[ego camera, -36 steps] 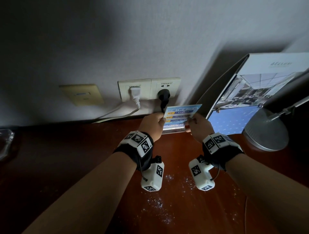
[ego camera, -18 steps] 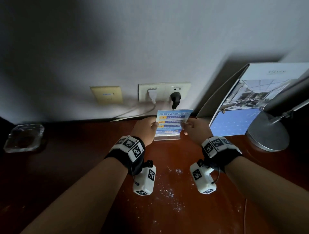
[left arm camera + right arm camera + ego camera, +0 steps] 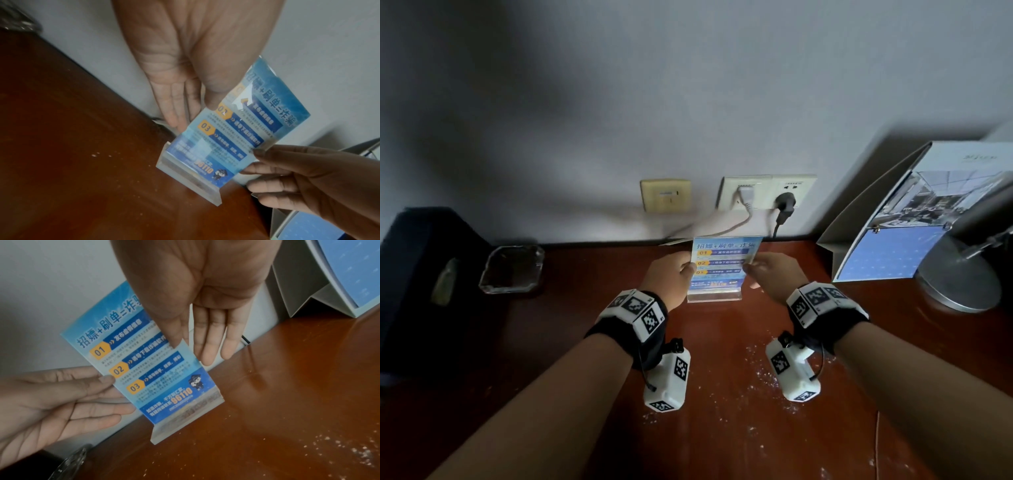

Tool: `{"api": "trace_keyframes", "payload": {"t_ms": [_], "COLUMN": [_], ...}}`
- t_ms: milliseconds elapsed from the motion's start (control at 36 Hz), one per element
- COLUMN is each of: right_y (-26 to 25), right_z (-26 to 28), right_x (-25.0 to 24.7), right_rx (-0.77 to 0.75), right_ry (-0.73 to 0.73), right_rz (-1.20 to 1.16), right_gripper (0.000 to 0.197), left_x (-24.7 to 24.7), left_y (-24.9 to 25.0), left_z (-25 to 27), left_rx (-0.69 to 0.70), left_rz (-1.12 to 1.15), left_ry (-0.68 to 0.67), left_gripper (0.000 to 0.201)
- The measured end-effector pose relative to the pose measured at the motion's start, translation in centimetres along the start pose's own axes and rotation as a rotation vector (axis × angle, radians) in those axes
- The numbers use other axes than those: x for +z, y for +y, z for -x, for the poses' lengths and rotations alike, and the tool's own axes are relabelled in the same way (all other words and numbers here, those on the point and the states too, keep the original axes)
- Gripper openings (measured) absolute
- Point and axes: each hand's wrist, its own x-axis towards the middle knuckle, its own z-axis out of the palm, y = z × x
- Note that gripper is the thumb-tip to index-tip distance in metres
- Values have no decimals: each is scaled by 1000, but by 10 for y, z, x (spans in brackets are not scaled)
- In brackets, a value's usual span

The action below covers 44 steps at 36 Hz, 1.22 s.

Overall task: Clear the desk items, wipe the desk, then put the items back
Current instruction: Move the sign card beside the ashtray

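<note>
Your desk (image 3: 722, 445): wood, glossy reddish varnish, mirror-smooth, white specks on it. Your sign stand (image 3: 722, 270): clear smooth acrylic, glossy printed card inside. Ashtray (image 3: 512, 269): clear glass. Lamp base (image 3: 959, 284): matt grey metal. Wall (image 3: 688, 102): matt, faintly grainy.

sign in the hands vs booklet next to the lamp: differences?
The sign is much smaller than the booklet. The left hand and right hand pinch the sign's side edges; no hand touches the booklet. The sign is a flat clear plate on a base; the booklet's page curves. Both carry blue print.
</note>
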Motion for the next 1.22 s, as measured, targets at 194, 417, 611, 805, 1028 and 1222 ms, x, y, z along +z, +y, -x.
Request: {"api": "trace_keyframes", "payload": {"t_ms": [194, 417, 611, 805, 1028, 1222], "right_y": [-35, -74, -109, -139, -164, -177], "right_z": [9, 10, 5, -4, -22, -44], "right_x": [23, 53, 80, 107, 135, 156], "right_rx": [-60, -75, -100, -125, -140, -125], "right_ry": [-30, -68, -87, -128, -161, -181], "right_rz": [83, 95, 86, 105, 146, 171], "right_gripper": [29, 26, 25, 28, 26, 29], "left_x": [-32, -71, -103, -127, -149, -158], "left_y": [-29, -60, -88, -118, -146, -180], "left_z": [15, 28, 34, 32, 24, 9], "left_rx": [-8, -35, -53, -105, -134, -199], "left_rz": [5, 17, 1, -7, 24, -17], "left_ry": [22, 29, 51, 53, 70, 100], "left_gripper": [26, 27, 26, 27, 26, 43]}}
